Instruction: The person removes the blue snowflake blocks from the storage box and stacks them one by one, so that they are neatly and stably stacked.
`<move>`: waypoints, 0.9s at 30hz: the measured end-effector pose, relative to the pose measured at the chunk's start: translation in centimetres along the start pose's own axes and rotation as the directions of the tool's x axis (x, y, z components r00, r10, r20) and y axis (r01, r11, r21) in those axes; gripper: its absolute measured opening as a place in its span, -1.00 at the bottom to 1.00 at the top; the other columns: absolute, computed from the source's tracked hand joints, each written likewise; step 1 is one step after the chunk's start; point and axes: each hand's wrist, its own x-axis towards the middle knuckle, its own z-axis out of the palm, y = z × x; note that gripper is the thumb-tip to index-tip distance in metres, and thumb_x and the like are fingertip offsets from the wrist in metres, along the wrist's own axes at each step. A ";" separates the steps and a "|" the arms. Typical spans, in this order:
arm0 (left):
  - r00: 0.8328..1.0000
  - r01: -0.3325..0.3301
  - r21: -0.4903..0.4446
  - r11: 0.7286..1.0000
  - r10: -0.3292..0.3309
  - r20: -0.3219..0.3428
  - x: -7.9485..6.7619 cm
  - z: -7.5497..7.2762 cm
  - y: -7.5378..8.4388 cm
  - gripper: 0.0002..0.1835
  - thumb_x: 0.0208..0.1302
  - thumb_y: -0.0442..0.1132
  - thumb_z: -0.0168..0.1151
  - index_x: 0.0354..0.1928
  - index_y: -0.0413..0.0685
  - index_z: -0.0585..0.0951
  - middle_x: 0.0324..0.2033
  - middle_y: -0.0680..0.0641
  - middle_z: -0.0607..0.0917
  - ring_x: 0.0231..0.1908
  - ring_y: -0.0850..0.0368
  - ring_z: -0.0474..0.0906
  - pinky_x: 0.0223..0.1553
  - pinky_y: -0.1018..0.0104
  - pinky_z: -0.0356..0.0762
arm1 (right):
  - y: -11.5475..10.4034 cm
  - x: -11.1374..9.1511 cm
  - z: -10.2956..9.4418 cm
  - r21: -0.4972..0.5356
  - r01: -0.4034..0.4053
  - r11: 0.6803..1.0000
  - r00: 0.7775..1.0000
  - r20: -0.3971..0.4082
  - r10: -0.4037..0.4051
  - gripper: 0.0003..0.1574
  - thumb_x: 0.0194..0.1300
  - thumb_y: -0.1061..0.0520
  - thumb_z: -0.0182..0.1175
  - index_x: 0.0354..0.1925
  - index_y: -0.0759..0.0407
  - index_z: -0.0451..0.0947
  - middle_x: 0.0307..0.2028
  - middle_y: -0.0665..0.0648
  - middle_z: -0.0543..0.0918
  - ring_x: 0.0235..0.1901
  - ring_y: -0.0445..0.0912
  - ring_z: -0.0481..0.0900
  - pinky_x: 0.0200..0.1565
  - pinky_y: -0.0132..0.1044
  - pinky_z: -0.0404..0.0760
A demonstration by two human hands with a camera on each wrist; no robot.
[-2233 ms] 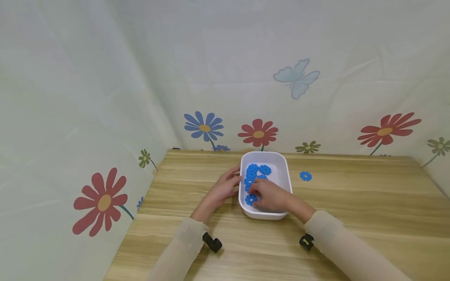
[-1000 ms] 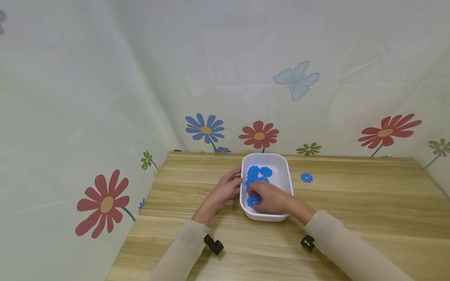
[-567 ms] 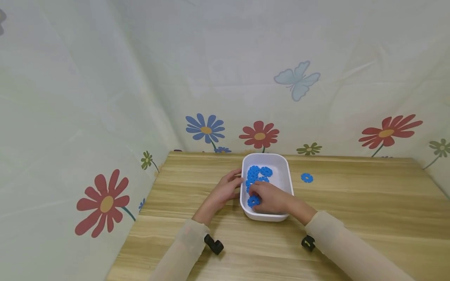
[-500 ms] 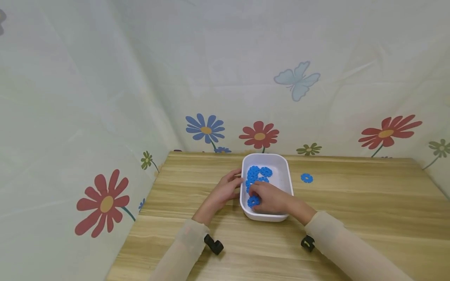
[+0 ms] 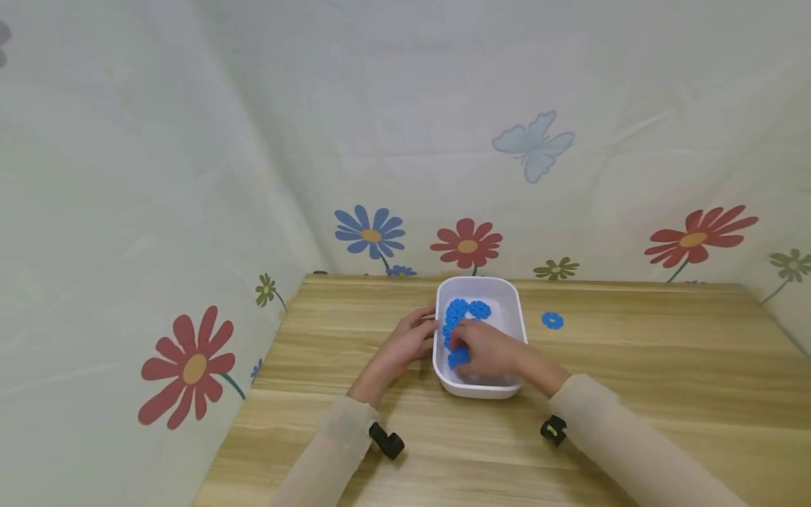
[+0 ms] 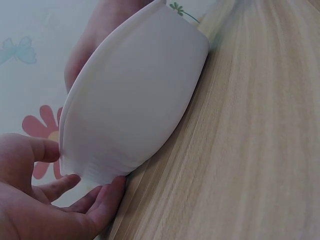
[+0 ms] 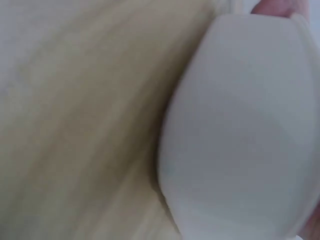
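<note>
In the head view my right hand reaches into a white plastic tub with its fingers bent downward. Thumb and fingers pinch a blue notched snowflake disc, partly covered by them and looking tilted. Farther back in the tub lie several more blue snowflake discs, some overlapping along the left wall. My left hand rests its spread fingertips against the tub's left outer wall. The left wrist view shows those fingers touching the side of the tub, low near the tabletop. The right wrist view mostly holds the tub's outer wall.
One loose blue snowflake disc lies on the wooden table, right of the tub. A white curtain printed with flowers and a butterfly hangs behind and to the left. Each sleeve carries a black wrist camera.
My right hand has risen slightly inside the tub, and the nearest blue snowflake disc has shifted and tilted with it. My left hand, the tub and the loose disc stay in place.
</note>
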 end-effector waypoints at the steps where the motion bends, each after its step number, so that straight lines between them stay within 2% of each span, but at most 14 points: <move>1: 1.000 -0.002 -0.002 1.000 0.002 0.000 0.0 0.1 0.0 -0.43 0.63 -0.17 0.10 0.58 -0.11 0.34 0.36 -0.29 0.52 0.33 -0.22 0.53 0.14 -0.02 0.72 | 0.2 -0.1 -0.3 0.004 0.007 1.000 1.000 -0.013 -0.007 -0.54 0.21 0.05 0.57 -0.01 0.19 0.66 -0.11 0.04 0.63 -0.11 -0.09 0.55 0.11 -0.11 0.66; 4: 1.000 -0.003 -0.007 1.000 0.003 -0.007 0.1 0.2 0.0 -0.43 0.63 -0.18 0.11 0.57 -0.13 0.35 0.36 -0.30 0.52 0.30 -0.24 0.56 0.12 -0.03 0.73 | 0.4 -0.7 -1.6 0.032 0.019 0.999 0.999 -0.050 -0.017 -0.56 0.21 0.08 0.57 -0.03 0.21 0.66 -0.14 0.06 0.63 -0.15 -0.08 0.54 0.03 -0.12 0.67; 10: 0.999 0.007 0.015 1.000 -0.006 -0.034 0.1 0.2 0.0 -0.44 0.62 -0.16 0.13 0.56 -0.10 0.36 0.35 -0.27 0.53 0.28 -0.18 0.58 0.13 -0.02 0.73 | 1.1 -2.4 -4.4 0.091 -0.026 0.995 0.993 -0.110 0.036 -0.53 0.25 0.09 0.55 0.05 0.24 0.67 -0.08 0.11 0.65 -0.05 0.03 0.63 0.10 -0.03 0.73; 15: 0.999 0.013 0.030 0.999 -0.012 -0.038 0.1 0.2 -0.1 -0.43 0.62 -0.13 0.13 0.56 -0.07 0.37 0.37 -0.24 0.52 0.27 -0.13 0.59 0.12 -0.01 0.74 | 2.4 -4.3 -6.5 0.141 -0.045 0.989 0.979 -0.193 0.072 -0.51 0.28 0.14 0.52 0.10 0.33 0.66 -0.04 0.17 0.65 -0.01 0.09 0.60 0.12 0.10 0.73; 19: 0.999 0.021 0.034 0.999 -0.020 -0.047 0.1 0.2 -0.1 -0.44 0.62 -0.13 0.13 0.56 -0.06 0.38 0.37 -0.23 0.52 0.23 -0.10 0.61 0.11 -0.02 0.74 | 3.8 -5.7 -7.9 0.159 -0.051 0.986 0.952 -0.291 0.096 -0.52 0.29 0.19 0.51 0.11 0.37 0.65 -0.03 0.22 0.68 0.00 0.14 0.61 0.14 0.19 0.70; 23: 0.998 0.027 0.034 0.999 -0.025 -0.051 0.2 0.2 -0.2 -0.45 0.62 -0.13 0.13 0.55 -0.06 0.38 0.36 -0.24 0.52 0.22 -0.11 0.62 0.11 -0.03 0.74 | 5.5 -6.9 -8.7 0.158 -0.064 0.985 0.911 -0.393 0.122 -0.50 0.27 0.21 0.53 0.10 0.41 0.65 -0.04 0.28 0.70 -0.02 0.20 0.63 0.11 0.23 0.70; 27: 0.998 0.029 0.039 0.999 -0.027 -0.053 0.4 0.1 -0.3 -0.44 0.62 -0.10 0.13 0.55 -0.04 0.39 0.37 -0.23 0.52 0.26 -0.11 0.59 0.12 -0.01 0.73 | 7.1 -7.9 -9.1 0.168 -0.080 0.982 0.884 -0.443 0.148 -0.52 0.30 0.23 0.50 0.11 0.42 0.65 -0.01 0.33 0.70 -0.01 0.23 0.64 0.08 0.25 0.69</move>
